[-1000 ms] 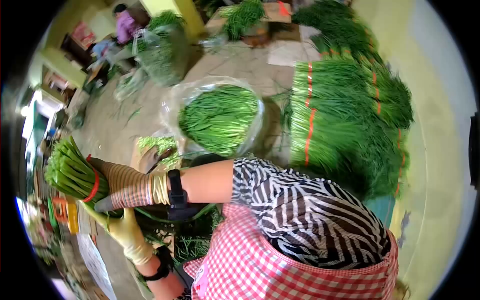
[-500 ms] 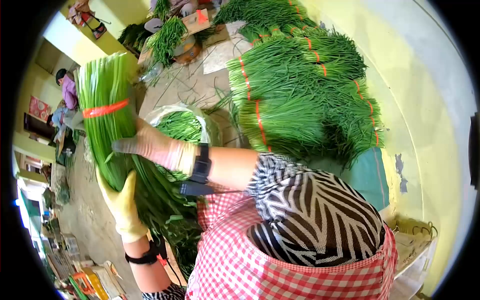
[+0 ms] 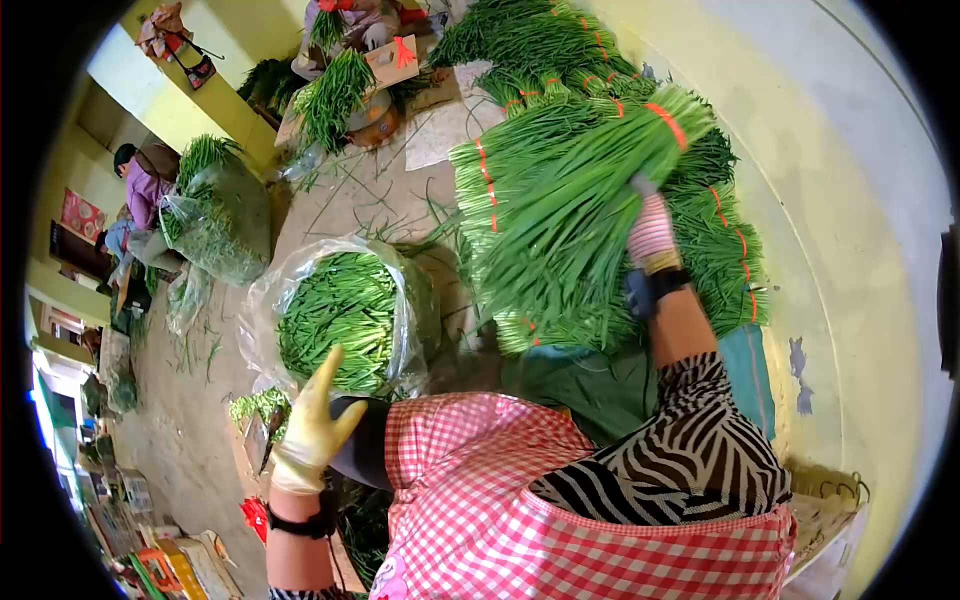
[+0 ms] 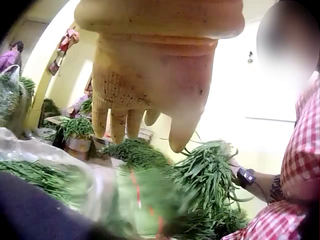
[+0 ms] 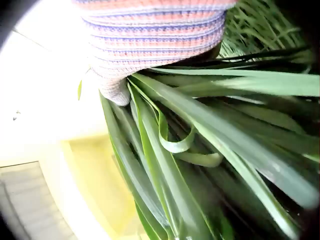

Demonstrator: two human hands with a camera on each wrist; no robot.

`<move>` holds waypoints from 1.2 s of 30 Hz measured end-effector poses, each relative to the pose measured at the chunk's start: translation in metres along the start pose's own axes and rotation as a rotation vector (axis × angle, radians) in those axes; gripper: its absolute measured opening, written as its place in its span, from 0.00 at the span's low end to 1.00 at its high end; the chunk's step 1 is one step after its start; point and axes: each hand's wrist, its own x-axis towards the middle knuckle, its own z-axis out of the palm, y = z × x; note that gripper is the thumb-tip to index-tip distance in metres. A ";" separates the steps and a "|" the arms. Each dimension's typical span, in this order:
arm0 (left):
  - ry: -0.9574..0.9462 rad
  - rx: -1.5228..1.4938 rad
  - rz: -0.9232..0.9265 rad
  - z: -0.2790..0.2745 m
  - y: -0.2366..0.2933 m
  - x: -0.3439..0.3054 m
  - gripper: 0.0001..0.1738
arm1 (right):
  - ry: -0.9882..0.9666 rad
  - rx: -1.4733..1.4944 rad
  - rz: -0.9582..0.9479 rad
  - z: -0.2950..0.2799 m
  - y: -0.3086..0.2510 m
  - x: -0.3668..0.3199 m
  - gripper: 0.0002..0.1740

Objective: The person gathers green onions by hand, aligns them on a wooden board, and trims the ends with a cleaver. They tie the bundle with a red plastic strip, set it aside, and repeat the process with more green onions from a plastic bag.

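Observation:
My right hand (image 3: 655,225), in a striped knit glove, grips a bundle of garlic chives (image 3: 590,200) just below its red band. The bundle hangs over the stacked chive bundles (image 3: 480,215) by the wall, leaves trailing toward me. In the right wrist view, the striped glove (image 5: 155,45) wraps the long flat leaves (image 5: 200,135). My left hand (image 3: 312,425), in a pale yellow rubber glove, is held up with nothing in it, beside a plastic-lined tub of chives (image 3: 340,320). The left wrist view shows that glove (image 4: 150,75) with its fingers extended.
Another person (image 3: 145,190) sits at the far left by a full plastic bag (image 3: 225,210). A low board (image 3: 395,65) with loose chives stands in front of someone at the back. The yellow wall (image 3: 800,200) bounds the right side. A green sheet (image 3: 590,390) lies below the stack.
Both hands were on the banded bundle at the left. My right hand has swung it across to the stack at the right, while the left hand has let go.

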 end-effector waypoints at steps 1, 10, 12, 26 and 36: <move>0.007 -0.064 -0.081 -0.005 -0.017 -0.016 0.47 | 0.047 -0.070 -0.009 -0.019 -0.017 0.024 0.39; 0.282 -0.199 -0.482 -0.031 -0.124 -0.164 0.43 | 0.381 -1.494 -0.165 -0.181 -0.008 0.168 0.44; 0.277 -0.210 -0.634 -0.018 -0.151 -0.213 0.42 | 0.283 -1.631 -0.255 -0.160 0.046 0.138 0.38; 0.215 -0.473 -1.141 0.093 -0.120 -0.372 0.20 | -1.354 -0.915 -0.367 0.304 0.250 -0.151 0.17; 1.361 -0.187 -1.336 0.098 -0.186 -0.433 0.12 | -2.566 -1.110 -0.402 0.460 0.397 -0.477 0.24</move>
